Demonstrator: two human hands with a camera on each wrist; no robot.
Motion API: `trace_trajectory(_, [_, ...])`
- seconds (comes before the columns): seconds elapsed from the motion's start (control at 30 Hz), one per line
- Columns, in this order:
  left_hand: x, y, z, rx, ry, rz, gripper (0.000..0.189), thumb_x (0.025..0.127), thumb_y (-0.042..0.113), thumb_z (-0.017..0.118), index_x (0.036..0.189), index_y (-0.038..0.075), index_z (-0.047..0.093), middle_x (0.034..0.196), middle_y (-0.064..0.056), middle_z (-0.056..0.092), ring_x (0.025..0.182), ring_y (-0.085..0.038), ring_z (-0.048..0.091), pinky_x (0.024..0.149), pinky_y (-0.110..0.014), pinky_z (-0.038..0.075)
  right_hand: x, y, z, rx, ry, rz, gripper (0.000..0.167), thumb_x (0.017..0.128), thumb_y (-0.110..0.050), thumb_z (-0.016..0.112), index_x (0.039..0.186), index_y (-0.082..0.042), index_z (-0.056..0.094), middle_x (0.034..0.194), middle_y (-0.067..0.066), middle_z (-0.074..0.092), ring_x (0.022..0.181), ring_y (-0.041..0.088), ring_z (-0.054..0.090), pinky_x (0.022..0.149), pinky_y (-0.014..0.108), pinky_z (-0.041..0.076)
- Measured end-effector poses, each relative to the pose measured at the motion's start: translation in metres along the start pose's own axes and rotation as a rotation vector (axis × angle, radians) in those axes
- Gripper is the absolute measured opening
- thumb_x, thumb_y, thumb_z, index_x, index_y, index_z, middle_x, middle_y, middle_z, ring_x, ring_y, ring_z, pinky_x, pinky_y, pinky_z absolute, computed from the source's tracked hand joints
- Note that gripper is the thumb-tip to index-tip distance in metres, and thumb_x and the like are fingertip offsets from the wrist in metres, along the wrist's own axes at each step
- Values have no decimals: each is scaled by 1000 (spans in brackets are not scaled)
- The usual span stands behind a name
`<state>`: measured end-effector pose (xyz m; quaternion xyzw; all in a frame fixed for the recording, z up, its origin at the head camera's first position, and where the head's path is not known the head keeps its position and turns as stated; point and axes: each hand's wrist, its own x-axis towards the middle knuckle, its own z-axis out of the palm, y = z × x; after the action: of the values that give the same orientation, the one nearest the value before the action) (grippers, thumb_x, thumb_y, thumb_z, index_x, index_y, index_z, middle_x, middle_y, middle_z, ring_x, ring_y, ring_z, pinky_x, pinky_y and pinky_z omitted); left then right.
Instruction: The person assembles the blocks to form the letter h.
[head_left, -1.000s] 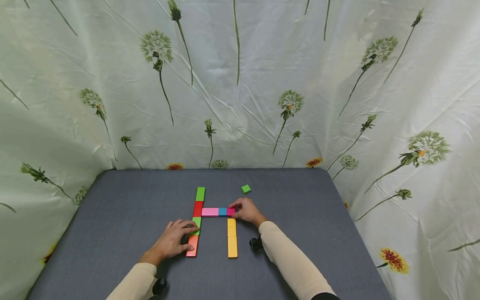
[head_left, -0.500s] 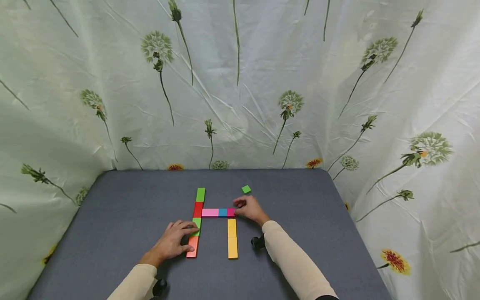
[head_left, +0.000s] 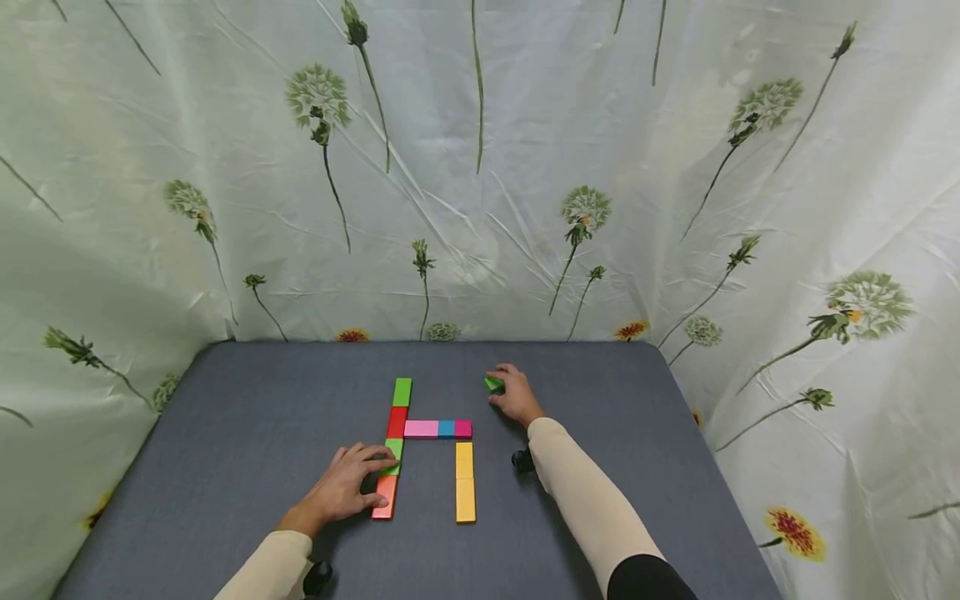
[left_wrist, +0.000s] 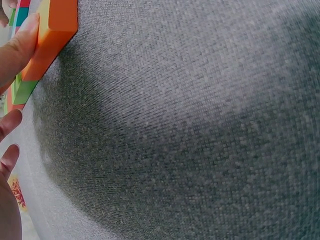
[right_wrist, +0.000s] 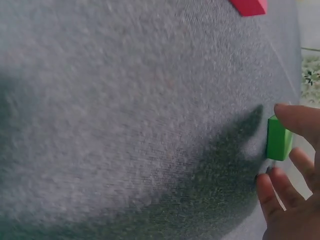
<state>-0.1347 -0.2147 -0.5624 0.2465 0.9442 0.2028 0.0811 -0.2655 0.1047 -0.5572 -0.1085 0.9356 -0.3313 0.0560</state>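
My right hand (head_left: pixel 517 396) is at the small green block (head_left: pixel 494 385) near the back of the table, thumb and index finger on either side of it. In the right wrist view the thumb tip overlaps the upper end of the green block (right_wrist: pixel 278 140). My left hand (head_left: pixel 341 483) rests at the near end of the left column of blocks. Its thumb touches the orange block (head_left: pixel 385 492) and its fingertips lie over a light green block (head_left: pixel 394 450). Beyond these, a red block (head_left: pixel 397 421) and another green block (head_left: pixel 402 392) continue the column.
From the red block a row runs right: a pink block (head_left: pixel 421 429), a blue block (head_left: pixel 446 429) and a magenta block (head_left: pixel 463 429). Two yellow blocks (head_left: pixel 465 483) form a line below the row's right end. A floral curtain (head_left: pixel 480 208) stands behind the grey table (head_left: pixel 300 392).
My right hand has left the magenta block and moved up and right to the small green block, taking hold of it. The left hand has stayed in place.
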Motion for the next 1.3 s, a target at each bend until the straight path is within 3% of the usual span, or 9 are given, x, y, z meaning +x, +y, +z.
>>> trace_trajectory(0.33, [2, 2, -1, 3, -4, 2, 56, 72, 35, 83, 121, 13, 68, 121, -1, 59, 109, -23, 49, 89, -47, 34, 1, 2, -3, 19, 17, 12, 32, 86, -2, 69, 118, 1, 66, 117, 17, 57, 111, 33, 55, 94, 46, 43])
trace_trajectory(0.77, [1, 3, -1, 6, 20, 31, 56, 72, 36, 82, 121, 13, 68, 120, -1, 60, 111, -23, 50, 89, -48, 34, -1, 5, 3, 67, 93, 57, 27, 84, -5, 72, 111, -2, 69, 110, 14, 61, 102, 29, 58, 88, 43, 46])
trace_trajectory(0.97, [1, 2, 2, 0, 18, 26, 56, 71, 35, 83, 121, 13, 68, 120, -1, 60, 111, -23, 50, 91, -49, 34, -11, 5, 6, 114, 117, -1, 25, 82, -2, 74, 107, -1, 70, 107, 15, 63, 96, 29, 60, 84, 44, 48])
trace_trajectory(1.3, [-1, -1, 3, 1, 27, 16, 58, 70, 36, 83, 121, 13, 68, 120, -1, 59, 110, -23, 49, 90, -48, 34, -31, 6, 10, 99, 52, -118, 27, 78, -4, 77, 104, -4, 72, 103, 9, 64, 86, 20, 59, 79, 38, 48])
